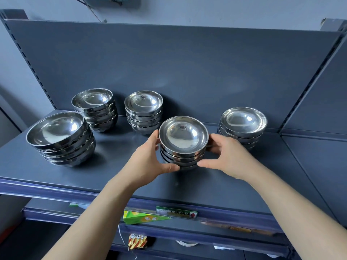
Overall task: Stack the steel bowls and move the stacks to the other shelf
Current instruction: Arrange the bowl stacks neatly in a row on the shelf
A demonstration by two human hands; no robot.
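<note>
Bowls: the held stack (183, 147) is a handful of small steel bowls nested together, about midway along the shelf (112, 181), between its front edge and the back panel. I can't tell if the bottom bowl is on the shelf or just off it.
Left: my left hand (150, 156) is curled round the stack's left side, thumb hooked low across the front, fingers hidden behind.
Right: my right hand (225, 156) mirrors it, thumb low in front and fingers wrapped round the back.
Handling: my guess is stiff and not fragile, light per bowl but with some heft once nested. Polished steel, so slippery, and the upper bowls could slide or rattle if I tilt.
Where to hold: low on both sides, under the curve of the bottom bowl, so the whole pile rides on the grip — rims only for steadying.
Neighbours: the big stack (60, 139) is by the front-left corner, and two stacks (95, 109) (143, 113) sit along the back edge.
Watch: the right-end stack (243, 126) is just beside my right knuckles — could get clipped.
</note>
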